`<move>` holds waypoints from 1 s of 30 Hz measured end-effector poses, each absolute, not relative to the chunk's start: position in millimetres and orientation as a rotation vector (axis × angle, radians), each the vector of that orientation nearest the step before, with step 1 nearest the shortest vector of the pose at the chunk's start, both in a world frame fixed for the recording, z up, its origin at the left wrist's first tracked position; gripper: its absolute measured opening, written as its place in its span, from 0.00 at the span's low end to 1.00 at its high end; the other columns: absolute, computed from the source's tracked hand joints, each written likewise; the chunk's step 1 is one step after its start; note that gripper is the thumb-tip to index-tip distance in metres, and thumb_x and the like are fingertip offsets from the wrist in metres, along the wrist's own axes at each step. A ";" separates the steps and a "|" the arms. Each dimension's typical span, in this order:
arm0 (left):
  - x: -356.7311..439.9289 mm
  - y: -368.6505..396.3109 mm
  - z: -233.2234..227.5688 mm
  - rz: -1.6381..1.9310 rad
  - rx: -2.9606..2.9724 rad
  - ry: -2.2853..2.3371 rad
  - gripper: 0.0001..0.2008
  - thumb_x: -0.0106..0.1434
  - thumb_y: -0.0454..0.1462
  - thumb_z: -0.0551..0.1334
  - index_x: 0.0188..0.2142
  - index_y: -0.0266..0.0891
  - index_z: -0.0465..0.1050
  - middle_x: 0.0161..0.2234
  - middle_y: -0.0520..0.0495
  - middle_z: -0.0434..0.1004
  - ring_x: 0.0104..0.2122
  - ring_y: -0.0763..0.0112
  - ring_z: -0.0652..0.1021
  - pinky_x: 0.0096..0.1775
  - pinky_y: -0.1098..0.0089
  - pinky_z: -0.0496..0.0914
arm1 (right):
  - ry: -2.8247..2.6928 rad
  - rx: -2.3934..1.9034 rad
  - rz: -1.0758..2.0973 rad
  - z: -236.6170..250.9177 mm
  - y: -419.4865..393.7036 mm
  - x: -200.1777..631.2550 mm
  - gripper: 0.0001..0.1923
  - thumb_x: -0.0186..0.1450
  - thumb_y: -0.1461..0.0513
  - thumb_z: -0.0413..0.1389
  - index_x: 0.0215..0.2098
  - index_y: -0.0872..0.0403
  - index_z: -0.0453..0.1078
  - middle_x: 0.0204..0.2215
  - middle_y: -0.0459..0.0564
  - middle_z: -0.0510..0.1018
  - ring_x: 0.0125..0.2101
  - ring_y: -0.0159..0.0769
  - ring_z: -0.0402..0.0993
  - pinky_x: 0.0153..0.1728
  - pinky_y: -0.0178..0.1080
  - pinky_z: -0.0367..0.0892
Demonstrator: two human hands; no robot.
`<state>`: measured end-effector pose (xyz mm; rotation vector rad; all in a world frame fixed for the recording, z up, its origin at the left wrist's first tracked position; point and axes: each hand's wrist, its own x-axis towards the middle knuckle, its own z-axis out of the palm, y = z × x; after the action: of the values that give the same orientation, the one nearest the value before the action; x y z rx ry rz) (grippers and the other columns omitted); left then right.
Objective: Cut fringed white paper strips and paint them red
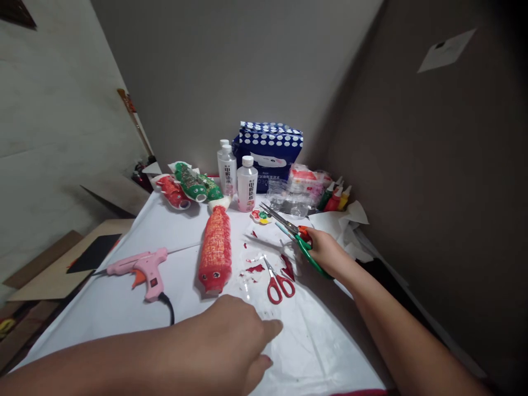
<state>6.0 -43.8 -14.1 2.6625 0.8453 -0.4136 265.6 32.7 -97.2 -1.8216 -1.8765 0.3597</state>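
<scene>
While left hand [237,335] reaches, right hand [325,250] grips scissors [295,236]

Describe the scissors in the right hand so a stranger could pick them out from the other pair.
On the white-covered table, right of the long red fish-shaped craft, the right hand grips green-handled metal scissors, blades pointing towards the bottles. The smaller red-handled scissors lie loose on the cloth nearby.

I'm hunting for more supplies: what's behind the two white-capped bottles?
Behind the white-capped bottles stands a blue polka-dot package against the wall, with a third white cap peeking out. The package's lower left part is hidden by the bottles.
</scene>
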 end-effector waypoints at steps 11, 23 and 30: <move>19.0 -62.3 -63.8 -0.825 2.797 0.936 0.36 0.62 0.40 0.59 0.66 0.30 0.50 0.25 0.33 0.79 0.23 0.53 0.77 0.24 0.65 0.61 | -1.954 -1.605 0.341 -83.6 20.8 238.8 0.06 0.56 0.65 0.53 0.34 0.54 0.65 0.29 0.47 0.73 0.29 0.37 0.67 0.30 0.35 0.59; 15.5 -71.7 -76.9 -0.608 2.877 1.068 0.31 0.59 0.42 0.66 0.61 0.38 0.65 0.33 0.29 0.80 0.24 0.58 0.77 0.26 0.67 0.57 | -2.230 -1.523 0.475 -72.3 11.0 177.2 0.09 0.57 0.68 0.58 0.37 0.55 0.69 0.35 0.51 0.77 0.35 0.39 0.72 0.34 0.36 0.64; 7.3 -73.7 -99.9 -0.351 2.919 1.161 0.33 0.62 0.46 0.62 0.63 0.33 0.60 0.25 0.33 0.78 0.25 0.58 0.76 0.28 0.67 0.54 | -2.287 -1.612 0.437 -81.8 38.5 162.5 0.09 0.67 0.59 0.57 0.41 0.58 0.70 0.38 0.49 0.76 0.37 0.37 0.74 0.40 0.44 0.71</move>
<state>7.3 -73.7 -99.9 2.9194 1.1612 -0.3507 162.5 38.5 -81.8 -1.6117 -2.2873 0.4374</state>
